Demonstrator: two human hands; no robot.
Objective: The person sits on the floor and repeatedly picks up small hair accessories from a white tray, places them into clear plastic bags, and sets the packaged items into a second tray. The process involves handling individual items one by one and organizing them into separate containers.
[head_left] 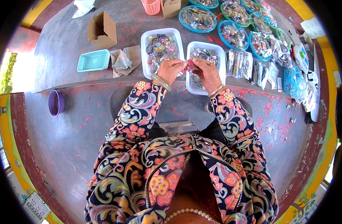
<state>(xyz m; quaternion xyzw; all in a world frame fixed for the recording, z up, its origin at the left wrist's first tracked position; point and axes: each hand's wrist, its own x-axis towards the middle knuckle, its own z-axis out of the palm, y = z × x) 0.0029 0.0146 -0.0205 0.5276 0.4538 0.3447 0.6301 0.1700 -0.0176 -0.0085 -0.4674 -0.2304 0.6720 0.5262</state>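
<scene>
Between my two hands is a small pinkish-red piece (188,66), too small to tell its kind. My left hand (170,71), with a pale bangle at the wrist, pinches it from the left. My right hand (208,73) grips it from the right with thumb and fingers. Both hands are over the gap between two white plastic trays. The left tray (143,48) holds dark, rounded pieces and pink bits, some in clear wrapping. In the right tray (223,69) lie many small mixed pieces, partly hidden by my right hand.
Round blue and green baskets (183,24) full of small packets crowd the back right. Clear bags of thin items (239,64) lie beside the right tray. Leftward are a folded cloth (125,61), a turquoise basket (92,61) and an open cardboard box (102,30). A purple basin (56,102) stands on the floor.
</scene>
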